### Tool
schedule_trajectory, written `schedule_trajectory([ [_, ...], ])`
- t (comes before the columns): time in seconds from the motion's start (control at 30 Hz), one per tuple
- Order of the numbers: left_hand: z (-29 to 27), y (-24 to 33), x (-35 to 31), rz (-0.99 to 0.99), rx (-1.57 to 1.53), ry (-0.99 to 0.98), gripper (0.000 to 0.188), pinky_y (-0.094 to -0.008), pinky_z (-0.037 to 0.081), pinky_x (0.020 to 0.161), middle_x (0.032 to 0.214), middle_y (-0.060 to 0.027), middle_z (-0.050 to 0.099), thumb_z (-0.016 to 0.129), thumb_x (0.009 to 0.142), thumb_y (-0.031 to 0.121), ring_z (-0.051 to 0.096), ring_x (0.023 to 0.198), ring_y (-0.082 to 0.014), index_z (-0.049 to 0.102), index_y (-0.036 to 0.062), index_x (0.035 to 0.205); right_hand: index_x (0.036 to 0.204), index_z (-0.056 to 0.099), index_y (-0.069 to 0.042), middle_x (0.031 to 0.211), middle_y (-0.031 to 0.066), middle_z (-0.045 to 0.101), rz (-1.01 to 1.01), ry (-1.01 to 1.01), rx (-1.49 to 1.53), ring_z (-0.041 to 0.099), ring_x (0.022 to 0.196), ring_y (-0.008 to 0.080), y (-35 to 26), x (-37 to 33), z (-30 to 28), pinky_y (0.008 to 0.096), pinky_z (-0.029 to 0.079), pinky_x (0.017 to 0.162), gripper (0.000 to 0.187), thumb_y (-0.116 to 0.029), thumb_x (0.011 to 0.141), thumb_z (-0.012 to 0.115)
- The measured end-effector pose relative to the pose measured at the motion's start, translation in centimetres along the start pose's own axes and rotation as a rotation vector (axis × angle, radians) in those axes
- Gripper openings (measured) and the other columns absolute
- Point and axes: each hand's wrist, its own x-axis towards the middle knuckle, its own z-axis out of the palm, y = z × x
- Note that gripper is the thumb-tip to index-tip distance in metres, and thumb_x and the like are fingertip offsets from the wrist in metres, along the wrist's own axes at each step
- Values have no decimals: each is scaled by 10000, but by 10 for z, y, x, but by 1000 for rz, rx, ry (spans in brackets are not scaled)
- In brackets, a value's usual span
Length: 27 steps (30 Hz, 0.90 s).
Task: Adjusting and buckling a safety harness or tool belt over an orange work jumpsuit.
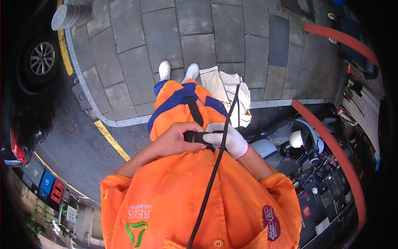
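At the front of my waist, both hands are closed on a black belt buckle (198, 137). My left hand (176, 139) is bare, with thumb and fingers round the buckle's left part. My right hand (230, 140), in a white glove, pinches its right part. Whether the two parts are joined is hard to make out between the fingers. Below the buckle a black strap (193, 110) hangs over my orange and navy trousers (178, 101). A thin black cable (207, 189) runs across my orange jacket (182, 182) and passes in front of the gloved hand.
Cream-white cloth (226, 89) lies beside my white boots (164, 69). Grey paving (161, 31) spreads ahead, edged by a kerb (132, 121). Parked scooters (306, 141) and red rails (331, 155) stand at right. A car wheel (42, 58) and a stone bollard (64, 17) are at left.
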Motion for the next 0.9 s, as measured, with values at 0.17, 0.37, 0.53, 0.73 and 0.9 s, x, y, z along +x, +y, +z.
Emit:
schedule_trajectory([
  [0.17,-8,3,-3,110,442,73,221,-273,504,647,832,-39,692,806,830,91,648,744,-102,687,16,1001,947,699,13,757,28,626,-39,-109,-541,602,741,122,-15,16,4,301,478,689,366,-347,915,752],
  [0.37,-9,-1,-9,75,438,125,256,-284,503,647,847,-61,699,813,800,116,659,736,-143,688,24,1004,920,694,-8,701,-12,585,-10,-88,-295,547,673,69,-6,18,16,261,421,601,314,-317,919,745],
  [0.53,-16,-2,-8,256,536,145,316,-309,523,659,925,-82,686,793,775,111,676,771,-208,685,55,1066,896,685,-24,739,-22,584,-67,13,-76,517,641,56,9,8,12,233,366,564,227,-248,928,698],
  [0.73,-6,26,-8,350,793,314,543,-369,596,724,1471,-105,470,798,728,100,712,891,-278,663,166,1250,910,680,-25,757,3,612,-96,22,-50,558,680,72,7,7,13,231,392,600,250,-274,936,663],
  [0.9,-28,6,-20,229,492,143,544,-330,572,852,1436,-118,524,888,726,97,655,1128,-231,669,90,1224,938,662,-23,779,11,620,-98,38,-37,572,677,89,4,1,15,235,411,610,245,-268,930,659],
])
